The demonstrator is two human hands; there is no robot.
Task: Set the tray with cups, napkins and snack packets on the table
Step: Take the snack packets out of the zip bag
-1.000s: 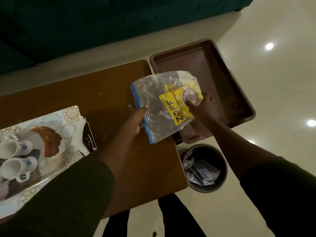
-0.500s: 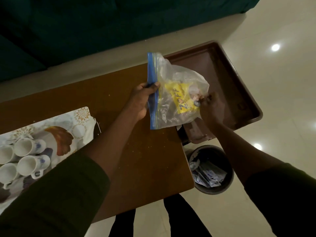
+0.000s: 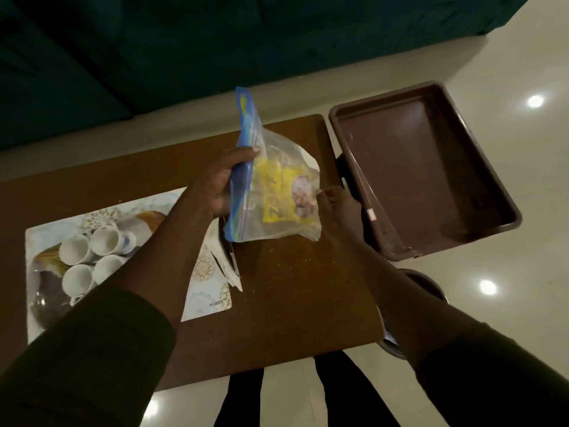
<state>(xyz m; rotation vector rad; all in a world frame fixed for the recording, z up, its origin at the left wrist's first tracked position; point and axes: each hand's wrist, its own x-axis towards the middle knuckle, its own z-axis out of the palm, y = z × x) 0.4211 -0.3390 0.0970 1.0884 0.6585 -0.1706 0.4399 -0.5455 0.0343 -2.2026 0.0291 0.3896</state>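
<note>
Left hand (image 3: 220,183): clamped on the blue zip edge of a clear plastic zip bag (image 3: 277,192), thumb at the front, fingers curled round behind; dark green sleeve on the forearm.
Right hand (image 3: 337,208): pinching the opposite, right-hand edge of the same bag between fingertips; dark sleeve further back.
Hands relative to each other: apart, one at each side of the bag, bag stretched between them.
Bag: held upright above the worktop, zip edge running up and down on the left, top corner reaching past the far worktop edge in this view.
Bag contents: yellow printed snack packet (image 3: 278,192) with a pale round picture on it, lying inside against the clear film.
Worktop (image 3: 292,288): brown wooden surface, small pale crumbs scattered near the middle.
Serving tray (image 3: 200,272): flat rectangular white tray with gold floral print and a brown bird motif, resting on the left part of the worktop, partly covered by the left forearm.
Cups (image 3: 89,257): four white ceramic cups with blue pattern, lying on their sides in a cluster on the tray's left half, touching one another.
Napkins (image 3: 226,263): white folded pieces at the tray's right edge, just below the bag.
Brown tub (image 3: 492,180): deep rectangular brown plastic tray, off the worktop's right end.
Bin (image 3: 431,288): dark round container on the floor under the right forearm, mostly hidden.
Floor (image 3: 508,303): glossy cream tiles with bright light reflections.
Sofa (image 3: 184,41): dark teal upholstery beyond the worktop.
</note>
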